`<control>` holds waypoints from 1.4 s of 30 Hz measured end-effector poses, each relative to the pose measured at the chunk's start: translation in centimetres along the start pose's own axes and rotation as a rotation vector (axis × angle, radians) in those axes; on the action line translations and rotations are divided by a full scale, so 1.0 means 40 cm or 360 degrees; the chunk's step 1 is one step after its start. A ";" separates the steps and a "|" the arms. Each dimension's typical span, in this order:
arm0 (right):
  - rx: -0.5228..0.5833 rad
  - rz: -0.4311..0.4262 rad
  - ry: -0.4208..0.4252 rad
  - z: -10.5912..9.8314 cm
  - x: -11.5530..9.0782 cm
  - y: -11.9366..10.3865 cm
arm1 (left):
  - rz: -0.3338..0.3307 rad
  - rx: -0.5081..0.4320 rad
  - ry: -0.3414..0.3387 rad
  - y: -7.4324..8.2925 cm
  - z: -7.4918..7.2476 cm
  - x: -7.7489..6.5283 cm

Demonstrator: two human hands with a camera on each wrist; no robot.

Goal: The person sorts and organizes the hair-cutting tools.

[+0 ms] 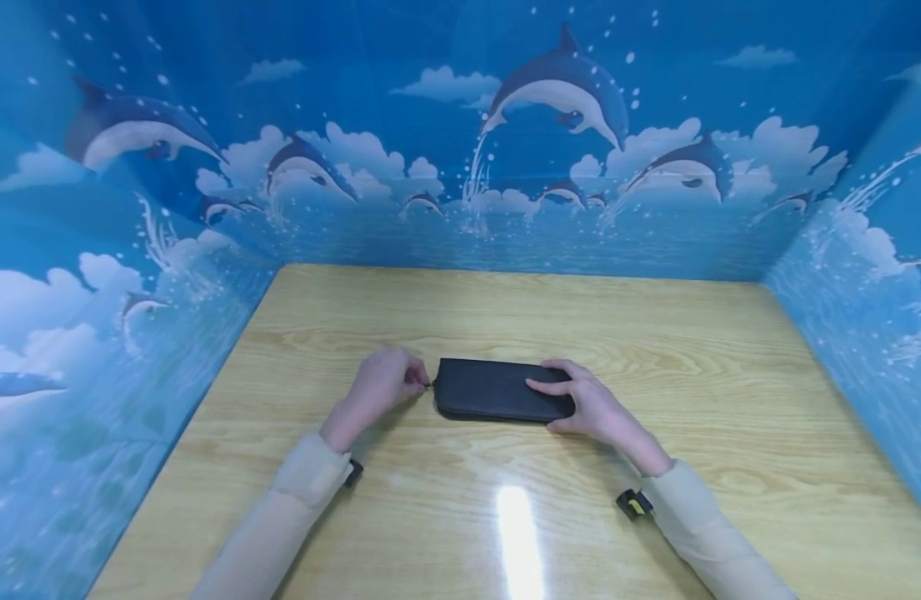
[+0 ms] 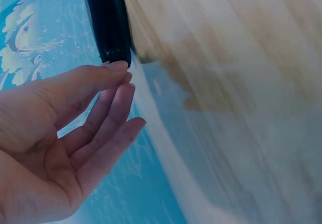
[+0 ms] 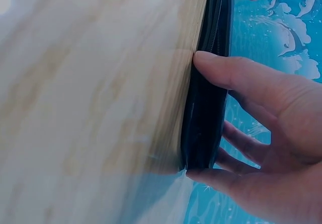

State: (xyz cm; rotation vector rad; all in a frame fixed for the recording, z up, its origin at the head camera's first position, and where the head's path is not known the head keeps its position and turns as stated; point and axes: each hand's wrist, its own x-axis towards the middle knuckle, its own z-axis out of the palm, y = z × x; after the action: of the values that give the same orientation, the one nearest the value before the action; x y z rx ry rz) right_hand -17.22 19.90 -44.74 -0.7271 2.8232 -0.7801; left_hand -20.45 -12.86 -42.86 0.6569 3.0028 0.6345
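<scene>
A long black zip wallet (image 1: 493, 390) lies flat on the wooden table, its length running left to right. At its left end my left hand (image 1: 385, 382) pinches the small zipper pull (image 1: 429, 385) between thumb and forefinger; the other fingers bend loosely behind, as the left wrist view shows. My right hand (image 1: 589, 404) grips the wallet's right end, with the thumb on the near side edge and fingers over the top and far side. In the right wrist view the zipper teeth (image 3: 215, 30) run along the wallet's side, beyond my thumb.
The light wood-grain table (image 1: 528, 317) is bordered at the back and sides by blue dolphin-print sheeting (image 1: 430, 225). A bright light reflection (image 1: 518, 542) shows on the tabletop between my forearms. Small dark wrist cameras sit under both sleeves.
</scene>
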 end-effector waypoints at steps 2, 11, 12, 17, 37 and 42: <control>-0.0004 0.0005 0.0006 0.001 -0.001 0.000 | 0.0010 0.0013 -0.0032 0.007 -0.003 -0.008; -0.0009 0.0017 0.0006 0.003 -0.002 -0.005 | 0.0067 -0.0011 -0.0046 0.040 -0.003 -0.047; -0.0007 0.0019 0.0006 0.003 -0.001 -0.005 | 0.0067 -0.0023 -0.0048 0.045 -0.003 -0.051; -0.0005 0.0031 0.0010 0.001 0.000 -0.007 | 0.0039 -0.0057 -0.0084 0.063 0.000 -0.063; -0.0010 0.0037 0.0012 0.006 0.000 -0.008 | 0.0074 -0.0147 -0.0117 0.094 0.028 -0.075; -0.0014 0.0023 0.0016 0.005 -0.001 -0.009 | 0.0104 -0.0206 -0.0112 0.094 0.039 -0.072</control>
State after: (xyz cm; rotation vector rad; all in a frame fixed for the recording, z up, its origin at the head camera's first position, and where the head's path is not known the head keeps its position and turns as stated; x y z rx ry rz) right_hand -16.98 19.54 -44.71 -0.7048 2.8396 -0.7717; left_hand -16.17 -10.29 -43.07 0.7554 2.8571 0.7836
